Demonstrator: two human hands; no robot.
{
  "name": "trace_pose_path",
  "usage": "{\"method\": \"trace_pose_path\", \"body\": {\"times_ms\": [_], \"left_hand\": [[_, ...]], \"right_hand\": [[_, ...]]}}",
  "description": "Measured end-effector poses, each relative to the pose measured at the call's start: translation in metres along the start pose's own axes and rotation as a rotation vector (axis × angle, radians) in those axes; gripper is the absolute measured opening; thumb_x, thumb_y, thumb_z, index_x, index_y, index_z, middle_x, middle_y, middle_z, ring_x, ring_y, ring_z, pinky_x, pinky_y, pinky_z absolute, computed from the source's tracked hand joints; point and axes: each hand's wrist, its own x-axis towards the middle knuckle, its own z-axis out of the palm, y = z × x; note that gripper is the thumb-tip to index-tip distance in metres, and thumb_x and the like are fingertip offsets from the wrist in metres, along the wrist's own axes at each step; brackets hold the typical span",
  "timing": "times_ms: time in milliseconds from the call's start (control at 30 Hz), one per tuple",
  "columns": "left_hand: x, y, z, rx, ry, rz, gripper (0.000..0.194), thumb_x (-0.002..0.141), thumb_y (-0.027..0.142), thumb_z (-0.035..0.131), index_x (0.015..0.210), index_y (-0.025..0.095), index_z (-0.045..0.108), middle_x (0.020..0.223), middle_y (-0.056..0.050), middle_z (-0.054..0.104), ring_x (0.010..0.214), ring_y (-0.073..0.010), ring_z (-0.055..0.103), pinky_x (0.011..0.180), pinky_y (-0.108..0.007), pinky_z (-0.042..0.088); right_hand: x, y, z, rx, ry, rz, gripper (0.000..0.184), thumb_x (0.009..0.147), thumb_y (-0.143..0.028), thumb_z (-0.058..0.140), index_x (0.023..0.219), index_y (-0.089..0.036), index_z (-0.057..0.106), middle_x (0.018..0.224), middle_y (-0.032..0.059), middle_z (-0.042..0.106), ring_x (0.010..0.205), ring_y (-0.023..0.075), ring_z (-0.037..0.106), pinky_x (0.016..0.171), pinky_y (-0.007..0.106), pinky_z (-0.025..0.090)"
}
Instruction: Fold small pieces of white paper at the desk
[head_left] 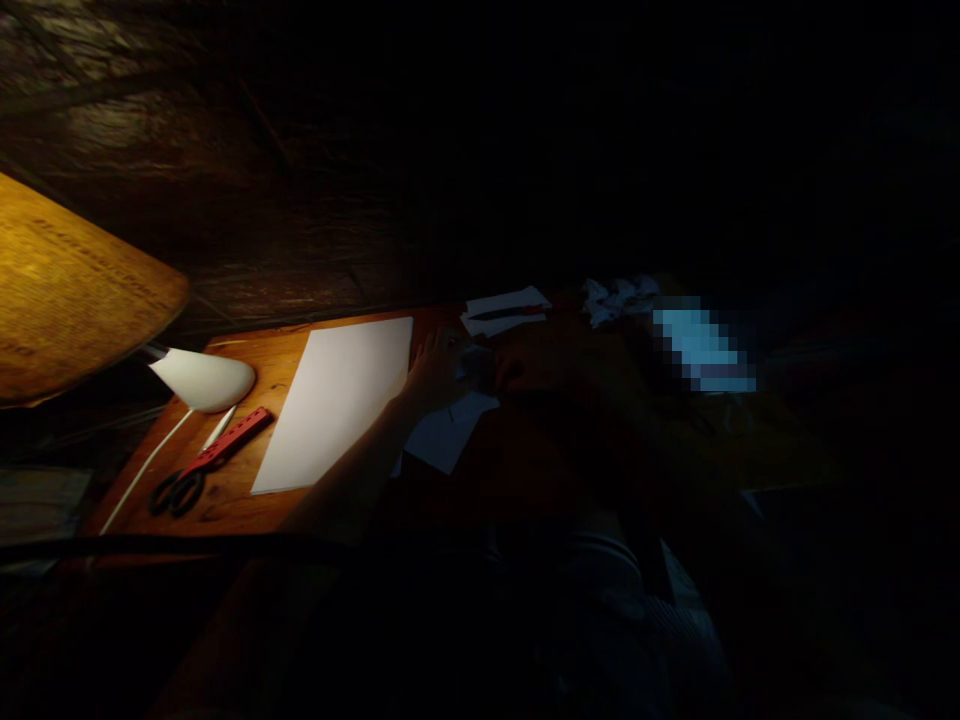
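In the dim middle of the table, my left hand (pixel 430 368) is closed on a small greyish piece of paper (pixel 474 364), its fingers curled at the near side. My right hand (pixel 521 368) lies in deep shadow at the other end of this piece, closed on it too; its fingers are hard to make out. Below the hands rests a loose sheet of paper (pixel 448 436). A large white stack or sheet of paper (pixel 341 400) lies under the lamp light, just left of my left forearm.
On the left stand a lamp with a yellow shade (pixel 67 290) and white base (pixel 206 380), black-handled scissors with a red part (pixel 229 440), and a white pen (pixel 219 428). Behind are a knife on paper (pixel 504 313) and crumpled paper (pixel 619 298). A blurred bright screen (pixel 705 345) lies right.
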Motion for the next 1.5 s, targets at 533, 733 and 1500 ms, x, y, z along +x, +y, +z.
{"method": "trace_pose_path", "body": {"times_ms": [533, 733, 1500], "left_hand": [[-0.003, 0.005, -0.002, 0.064, -0.010, -0.007, 0.073, 0.081, 0.045, 0.078, 0.147, 0.025, 0.054, 0.143, -0.017, 0.053, 0.133, -0.0428, 0.052, 0.110, -0.062, 0.046], [-0.003, 0.009, -0.005, 0.077, -0.046, -0.042, 0.076, 0.082, 0.045, 0.078, 0.149, 0.020, 0.053, 0.146, -0.020, 0.051, 0.136, -0.0443, 0.050, 0.111, -0.062, 0.045], [-0.007, 0.016, -0.003, 0.077, -0.020, -0.043, 0.082, 0.081, 0.049, 0.080, 0.153, 0.025, 0.050, 0.145, -0.019, 0.051, 0.134, -0.0452, 0.051, 0.106, -0.061, 0.048]], "right_hand": [[0.002, 0.003, 0.006, 0.070, 0.002, 0.020, 0.016, 0.077, -0.011, 0.073, 0.084, -0.019, 0.085, 0.093, 0.0048, 0.081, 0.080, 0.0156, 0.071, 0.078, 0.027, 0.054], [0.000, -0.002, 0.003, 0.090, -0.037, 0.009, 0.013, 0.077, -0.013, 0.076, 0.083, -0.019, 0.086, 0.095, 0.0052, 0.081, 0.079, 0.0153, 0.070, 0.075, 0.026, 0.053], [0.009, 0.006, 0.021, -0.020, 0.057, 0.173, 0.012, 0.077, -0.018, 0.079, 0.084, -0.015, 0.070, 0.082, 0.0018, 0.071, 0.069, 0.0125, 0.059, 0.061, 0.024, 0.038]]}}
